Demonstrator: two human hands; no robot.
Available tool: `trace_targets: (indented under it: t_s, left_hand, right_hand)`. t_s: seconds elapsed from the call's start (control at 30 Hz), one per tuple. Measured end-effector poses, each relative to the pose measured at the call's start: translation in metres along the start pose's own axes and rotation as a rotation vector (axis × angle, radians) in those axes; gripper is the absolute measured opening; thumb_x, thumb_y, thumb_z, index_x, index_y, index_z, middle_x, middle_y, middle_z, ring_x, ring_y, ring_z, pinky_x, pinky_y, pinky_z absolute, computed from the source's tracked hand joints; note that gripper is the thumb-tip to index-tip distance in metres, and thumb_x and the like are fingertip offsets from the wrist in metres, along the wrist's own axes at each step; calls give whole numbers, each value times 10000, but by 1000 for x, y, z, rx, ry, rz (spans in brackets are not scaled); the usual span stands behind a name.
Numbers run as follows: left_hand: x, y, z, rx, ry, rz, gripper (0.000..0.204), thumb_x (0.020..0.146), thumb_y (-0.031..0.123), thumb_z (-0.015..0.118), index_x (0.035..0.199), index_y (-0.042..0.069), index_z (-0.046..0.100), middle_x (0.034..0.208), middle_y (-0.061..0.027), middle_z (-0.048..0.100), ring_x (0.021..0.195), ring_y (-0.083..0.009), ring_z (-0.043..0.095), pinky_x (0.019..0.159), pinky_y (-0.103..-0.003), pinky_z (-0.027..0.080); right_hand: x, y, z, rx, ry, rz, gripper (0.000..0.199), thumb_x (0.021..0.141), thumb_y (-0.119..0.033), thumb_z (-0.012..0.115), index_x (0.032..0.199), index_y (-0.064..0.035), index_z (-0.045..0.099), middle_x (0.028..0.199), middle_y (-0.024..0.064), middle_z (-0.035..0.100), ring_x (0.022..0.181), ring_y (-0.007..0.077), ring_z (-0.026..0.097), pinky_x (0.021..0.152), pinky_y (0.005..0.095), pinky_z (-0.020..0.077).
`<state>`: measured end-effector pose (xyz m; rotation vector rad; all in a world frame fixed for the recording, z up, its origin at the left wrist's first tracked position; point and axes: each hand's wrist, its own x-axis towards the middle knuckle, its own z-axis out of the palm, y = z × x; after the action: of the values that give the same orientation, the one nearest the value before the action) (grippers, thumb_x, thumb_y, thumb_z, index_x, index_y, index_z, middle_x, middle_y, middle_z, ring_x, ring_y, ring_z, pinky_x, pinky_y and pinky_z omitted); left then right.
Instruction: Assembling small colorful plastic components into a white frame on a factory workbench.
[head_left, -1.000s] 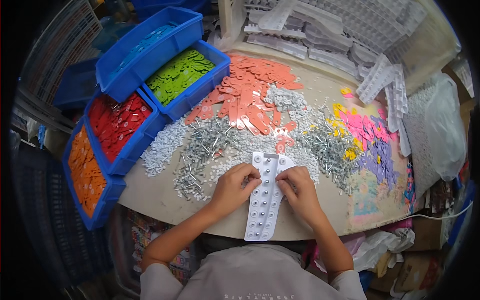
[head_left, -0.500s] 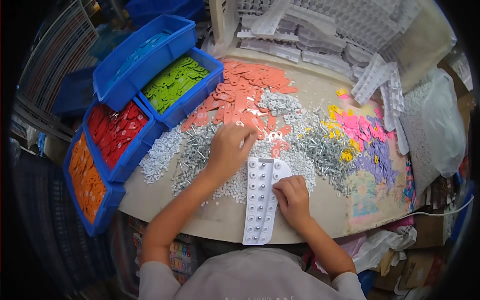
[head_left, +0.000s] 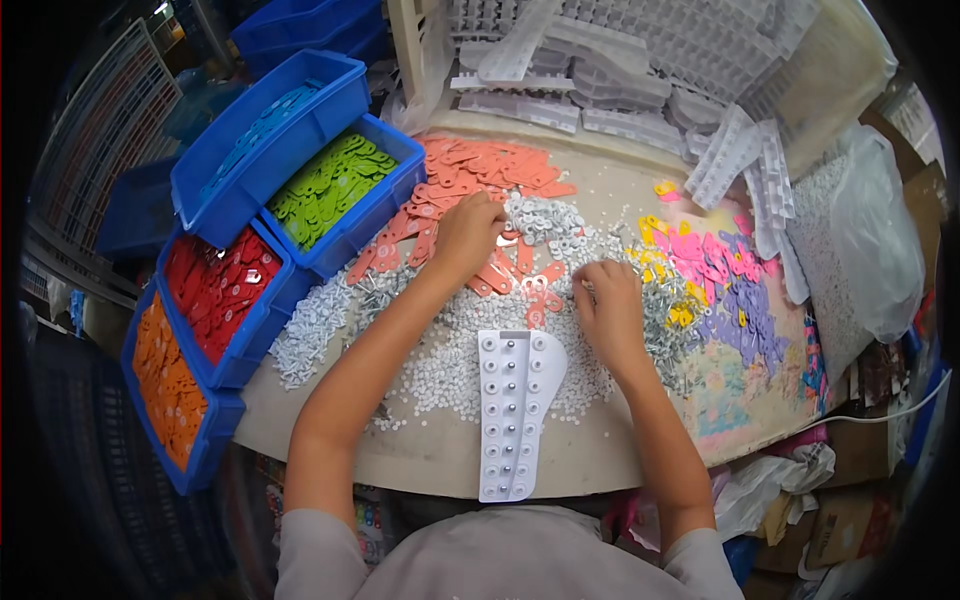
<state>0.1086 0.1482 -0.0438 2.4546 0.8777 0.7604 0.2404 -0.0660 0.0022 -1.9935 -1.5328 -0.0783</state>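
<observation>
A long white plastic jig (head_left: 512,410) with rows of round pegs lies on the table in front of me, untouched. My left hand (head_left: 466,236) reaches forward and rests fingers-down on the heap of salmon-coloured flat tags (head_left: 470,180). Further right, my right hand (head_left: 606,305) is curled over the pile of small silver screws (head_left: 670,300); whether either hand has picked a piece up is hidden. Small white washers (head_left: 440,370) are spread around the jig.
Blue bins at the left hold blue (head_left: 262,130), green (head_left: 325,185), red (head_left: 215,290) and orange (head_left: 165,375) tags. Yellow, pink and purple tags (head_left: 720,285) lie at the right. White moulded trays (head_left: 620,60) are stacked at the back; a clear bag (head_left: 865,240) sits far right.
Both hands left the white jig: the left reached forward to the salmon tags, then the right moved up to the screw pile. The jig stays on the table.
</observation>
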Motion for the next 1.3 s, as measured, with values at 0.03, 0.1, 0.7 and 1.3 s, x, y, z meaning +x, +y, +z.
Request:
trace_targets:
  t_s: [0.03,0.1,0.7,1.3]
  left_hand:
    - [-1,0,-1,19,9,24,102,831,131,725,898,55,721,914,-86,645,931,-294,649,791,-426,518]
    - [-1,1,2,32,16,56,107,826,131,729,901,55,722,915,-86,648,932,-293,650,789,-427,518]
    - [-33,25,-37,-760,-53,-202,90,947,59,658,992,-20,660,866,-32,720,785,-79,681,625,-224,498]
    - [-213,93,-80,-496,-204,-101,125,861,58,733,983,29,736,861,-83,638,877,-234,629,733,-337,496]
  right_hand:
    - [12,6,9,-34,31,-12,50,877,-70,664,921,-48,667,932,135,642,919,338,578,868,441,439]
    - [32,19,26,-74,65,-19,55,875,-99,674,907,-54,679,910,132,652,919,333,586,862,448,442]
    - [47,16,54,-84,4,25,107,831,-80,710,902,-41,641,907,125,661,904,327,607,806,439,482]
    - [-105,-62,-37,518,-388,212,86,900,-45,673,973,-5,653,893,95,621,893,236,590,793,331,474]
